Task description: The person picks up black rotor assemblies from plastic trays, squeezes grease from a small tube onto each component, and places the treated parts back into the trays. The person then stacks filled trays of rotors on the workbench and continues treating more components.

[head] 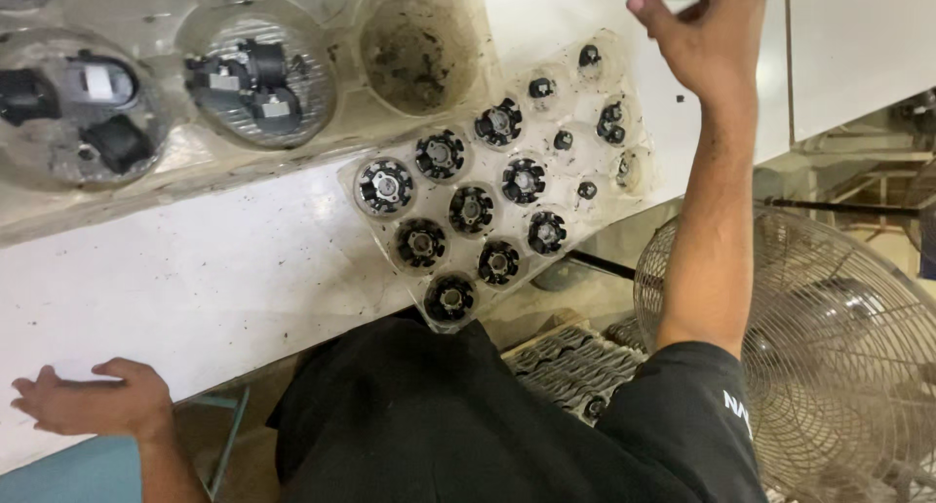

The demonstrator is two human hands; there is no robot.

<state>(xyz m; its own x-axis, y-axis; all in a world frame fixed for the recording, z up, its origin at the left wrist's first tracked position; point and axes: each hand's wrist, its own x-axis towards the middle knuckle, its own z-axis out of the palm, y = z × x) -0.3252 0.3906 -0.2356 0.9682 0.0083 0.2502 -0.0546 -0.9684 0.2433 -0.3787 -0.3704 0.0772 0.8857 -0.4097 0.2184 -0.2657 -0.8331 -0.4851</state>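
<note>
My left hand (88,403) rests on the near edge of the white table (195,279), fingers spread, holding nothing. My right hand (704,27) is stretched out over the far right of the table, fingers loosely curled; nothing shows in it. Just left of that hand lies a clear plastic tray (595,103) of small round pockets. Several pockets hold black round parts with metal centres (472,211). The tray's near corner hangs over the table edge.
A larger clear tray (175,162) at the top left holds big black parts (255,76) in wide round pockets; one dirty pocket (419,45) is empty. A wire-caged standing fan (838,347) is at the right. A crate of dark parts (570,367) sits below the table.
</note>
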